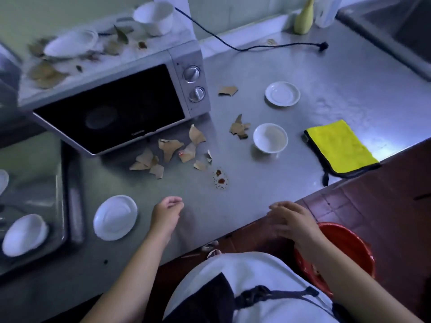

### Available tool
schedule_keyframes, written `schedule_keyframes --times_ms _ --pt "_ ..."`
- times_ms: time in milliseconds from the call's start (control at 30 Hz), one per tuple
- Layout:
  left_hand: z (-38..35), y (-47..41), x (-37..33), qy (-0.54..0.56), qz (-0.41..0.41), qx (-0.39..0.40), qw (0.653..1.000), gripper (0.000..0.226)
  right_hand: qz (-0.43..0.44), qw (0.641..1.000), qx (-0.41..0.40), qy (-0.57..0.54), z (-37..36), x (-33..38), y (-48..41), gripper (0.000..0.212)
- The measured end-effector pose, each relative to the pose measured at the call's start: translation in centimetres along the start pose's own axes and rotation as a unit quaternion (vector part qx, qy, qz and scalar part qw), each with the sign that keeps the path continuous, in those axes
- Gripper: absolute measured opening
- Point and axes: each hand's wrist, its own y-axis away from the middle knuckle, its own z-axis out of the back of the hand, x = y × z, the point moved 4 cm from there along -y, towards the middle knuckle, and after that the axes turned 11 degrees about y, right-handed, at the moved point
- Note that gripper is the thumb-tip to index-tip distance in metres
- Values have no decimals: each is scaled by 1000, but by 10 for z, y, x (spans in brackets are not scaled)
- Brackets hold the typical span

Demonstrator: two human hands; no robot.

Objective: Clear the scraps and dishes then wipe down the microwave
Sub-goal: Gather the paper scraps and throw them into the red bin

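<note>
Overlapping red bucket (pixel 348 242), blurred right hand (pixel 294 220).

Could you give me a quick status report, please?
Left hand, right hand open, empty. Scraps on counter and microwave top. Dishes uncleared, yellow cloth untouched.

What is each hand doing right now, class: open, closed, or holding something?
Left hand: open, fingers loosely curled, holding nothing.
Right hand: open, fingers fairly straight, holding nothing.

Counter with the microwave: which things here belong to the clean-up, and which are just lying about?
Belong to the job:
microwave, brown scraps, saucer, bowl, plate, yellow cloth, red bucket (likely for scraps).

Just lying about:
black cord, yellow-green bottle.
</note>
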Motion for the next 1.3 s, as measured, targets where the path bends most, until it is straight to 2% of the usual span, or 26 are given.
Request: schedule_keyframes --times_ms 133,233,367,433,600,867,967,1100,1167,1233,1300 --pt "35 -46 -17 -20 -32 -29 999 9 32 999 -9 0 -30 36 8 10" --pt "48 -85 -36 -104 -78 -39 991 10 52 999 -2 -1 -53 52 13 11" --pt "45 -133 -49 -232 -122 -33 964 14 43 999 -3 13 -79 51 23 12" --pt "40 -146 -53 -261 -138 -49 954 19 33 999 -22 11 -86 46 25 12" --pt "31 -157 -52 -342 -170 -66 922 14 19 998 -55 13 -93 38 24 13" --pt "40 -142 -44 -216 -159 -39 962 15 20 997 5 69 -110 55 -7 12" --pt "39 -120 -37 -168 -123 -4 978 16 25 994 54 89 -121 69 -23 12" --pt "30 -81 -23 -40 -55 52 996 18 32 988 104 112 -130 92 -49 9" --pt "27 -56 -21 3 -42 51 998 23 42 982 116 146 -135 97 -69 6" --pt "24 -32 -22 45 -29 30 998 16 77 970 98 207 -141 100 -96 7" --pt "21 -13 -24 89 -19 10 996 19 130 943 68 298 -149 107 -123 11"
